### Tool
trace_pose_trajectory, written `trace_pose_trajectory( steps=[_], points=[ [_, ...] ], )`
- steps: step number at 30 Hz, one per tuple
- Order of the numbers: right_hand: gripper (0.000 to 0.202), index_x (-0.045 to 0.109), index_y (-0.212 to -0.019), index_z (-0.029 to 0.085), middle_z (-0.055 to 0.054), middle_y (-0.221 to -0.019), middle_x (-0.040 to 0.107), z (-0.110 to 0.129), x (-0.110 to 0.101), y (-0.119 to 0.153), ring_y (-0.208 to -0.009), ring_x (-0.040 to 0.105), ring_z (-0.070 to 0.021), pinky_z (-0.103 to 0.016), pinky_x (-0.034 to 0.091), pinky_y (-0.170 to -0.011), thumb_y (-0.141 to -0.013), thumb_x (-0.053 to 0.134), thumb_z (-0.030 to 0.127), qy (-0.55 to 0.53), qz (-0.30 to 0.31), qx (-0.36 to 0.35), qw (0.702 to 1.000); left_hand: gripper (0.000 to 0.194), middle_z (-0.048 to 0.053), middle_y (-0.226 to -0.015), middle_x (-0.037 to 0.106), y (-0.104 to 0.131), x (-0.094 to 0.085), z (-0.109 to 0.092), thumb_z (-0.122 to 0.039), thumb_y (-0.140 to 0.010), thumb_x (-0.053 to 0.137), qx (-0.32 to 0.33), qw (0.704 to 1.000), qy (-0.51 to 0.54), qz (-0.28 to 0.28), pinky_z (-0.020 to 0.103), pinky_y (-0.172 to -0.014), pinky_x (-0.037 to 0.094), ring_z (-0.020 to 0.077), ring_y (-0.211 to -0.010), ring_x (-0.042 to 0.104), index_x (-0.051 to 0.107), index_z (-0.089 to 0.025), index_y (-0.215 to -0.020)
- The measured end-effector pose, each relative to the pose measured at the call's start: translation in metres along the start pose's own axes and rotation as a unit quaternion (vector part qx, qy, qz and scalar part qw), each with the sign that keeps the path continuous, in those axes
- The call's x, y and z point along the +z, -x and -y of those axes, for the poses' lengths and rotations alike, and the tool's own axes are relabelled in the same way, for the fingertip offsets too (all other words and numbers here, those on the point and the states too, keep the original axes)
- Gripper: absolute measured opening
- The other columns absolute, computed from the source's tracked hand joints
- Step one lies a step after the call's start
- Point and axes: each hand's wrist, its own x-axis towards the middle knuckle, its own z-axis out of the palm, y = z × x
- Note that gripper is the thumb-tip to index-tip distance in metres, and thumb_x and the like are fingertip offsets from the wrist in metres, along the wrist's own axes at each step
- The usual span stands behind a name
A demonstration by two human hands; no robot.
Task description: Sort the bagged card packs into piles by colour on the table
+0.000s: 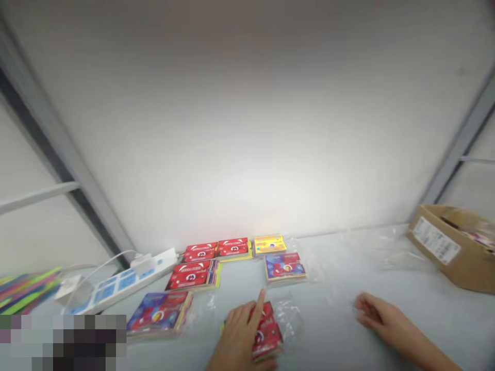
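My left hand is closed around a stack of red cards in a clear plastic bag, at the front middle of the table. One finger lies stretched along the top of the stack, while the thumb is low at its near side. Off to the right, my right hand hovers over or rests on the table with its fingers curled. Whatever may be between those fingers is hidden. A blue-and-red card pack lies just beyond my left hand. Another blue-and-red pack is to its left.
Red card packs and a yellow pack lie toward the back wall. A white power strip with a plugged-in adapter runs along the left. An open cardboard box stands at right. Clear plastic bags lie near it.
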Motion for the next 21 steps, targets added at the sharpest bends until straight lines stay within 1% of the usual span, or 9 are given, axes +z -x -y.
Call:
trace_pose_trajectory(
  steps=[2, 4, 8, 11, 13, 15, 18, 21],
  points=[
    [0.006, 0.053, -0.068, 0.025, -0.002, -0.061, 0.06, 0.0, 0.001, -0.001, -0.059, 0.058, -0.0214, -0.032, 0.045, -0.057, -0.071, 0.049, 0.029, 0.007, 0.012, 0.003, 1.0, 0.1, 0.005, -0.126, 0.047, 0.002, 0.0, 0.0, -0.025, -0.059, 0.07, 0.005, 1.0, 0.006, -0.002, 0.038, -0.099, 0.028, 0.0262, -0.112, 0.04, 0.012, -0.027, -0.14],
    [0.011, 0.055, -0.073, 0.025, -0.003, -0.06, 0.061, -0.004, 0.003, -0.004, -0.059, 0.059, -0.0221, -0.032, 0.045, -0.057, -0.073, 0.048, 0.033, 0.02, 0.015, 0.003, 1.0, 0.098, 0.004, -0.125, 0.048, 0.003, 0.0, 0.001, -0.026, -0.06, 0.07, 0.009, 1.0, 0.015, -0.012, 0.037, -0.099, 0.029, 0.0253, -0.111, 0.041, 0.012, -0.027, -0.14],
    [0.023, 0.059, -0.081, 0.023, -0.003, -0.056, 0.062, -0.013, 0.009, -0.01, -0.056, 0.06, -0.0233, -0.032, 0.045, -0.056, -0.074, 0.044, 0.038, 0.055, -0.012, 0.013, 0.998, 0.102, 0.003, -0.125, 0.048, 0.005, 0.0, 0.002, -0.025, -0.059, 0.072, 0.005, 1.0, 0.025, -0.017, 0.035, -0.099, 0.03, 0.0245, -0.113, 0.041, 0.01, -0.029, -0.14],
    [0.024, 0.061, -0.078, 0.023, -0.004, -0.052, 0.061, -0.013, 0.009, -0.015, -0.052, 0.06, -0.0239, -0.033, 0.044, -0.055, -0.071, 0.043, 0.038, 0.078, -0.023, 0.02, 0.996, 0.109, 0.004, -0.129, 0.045, 0.008, -0.007, 0.004, -0.029, -0.054, 0.077, -0.003, 1.0, 0.02, -0.017, 0.034, -0.101, 0.029, 0.0241, -0.117, 0.039, 0.01, -0.027, -0.14],
    [0.023, 0.061, -0.075, 0.024, -0.005, -0.05, 0.061, -0.01, 0.007, -0.018, -0.051, 0.061, -0.0252, -0.034, 0.043, -0.054, -0.07, 0.043, 0.037, 0.087, -0.025, 0.032, 0.995, 0.112, 0.007, -0.133, 0.042, 0.011, -0.016, 0.007, -0.036, -0.048, 0.08, -0.011, 1.0, 0.004, -0.015, 0.034, -0.102, 0.028, 0.0255, -0.12, 0.037, 0.016, -0.023, -0.139],
    [0.023, 0.06, -0.074, 0.024, -0.006, -0.05, 0.062, -0.007, 0.004, -0.019, -0.049, 0.061, -0.0262, -0.036, 0.043, -0.054, -0.07, 0.042, 0.037, 0.082, -0.012, 0.052, 0.995, 0.109, 0.01, -0.135, 0.039, 0.014, -0.024, 0.013, -0.042, -0.047, 0.08, -0.025, 0.999, -0.016, -0.016, 0.037, -0.103, 0.026, 0.0279, -0.121, 0.034, 0.023, -0.019, -0.138],
    [0.025, 0.059, -0.077, 0.024, -0.006, -0.052, 0.064, -0.005, 0.0, -0.021, -0.043, 0.06, -0.0246, -0.036, 0.044, -0.052, -0.072, 0.039, 0.037, 0.066, 0.014, 0.069, 0.995, 0.094, 0.01, -0.132, 0.042, 0.017, -0.031, 0.02, -0.039, -0.052, 0.076, -0.036, 0.999, -0.031, -0.023, 0.039, -0.104, 0.024, 0.0287, -0.121, 0.036, 0.034, -0.017, -0.133],
    [0.025, 0.058, -0.076, 0.024, -0.003, -0.046, 0.061, -0.006, -0.002, -0.022, -0.038, 0.058, -0.0232, -0.036, 0.044, -0.05, -0.072, 0.038, 0.038, 0.055, 0.017, 0.073, 0.996, 0.085, 0.009, -0.128, 0.046, 0.016, -0.031, 0.023, -0.035, -0.052, 0.076, -0.031, 0.999, -0.034, -0.021, 0.038, -0.102, 0.026, 0.028, -0.118, 0.038, 0.041, -0.017, -0.127]
  ],
)
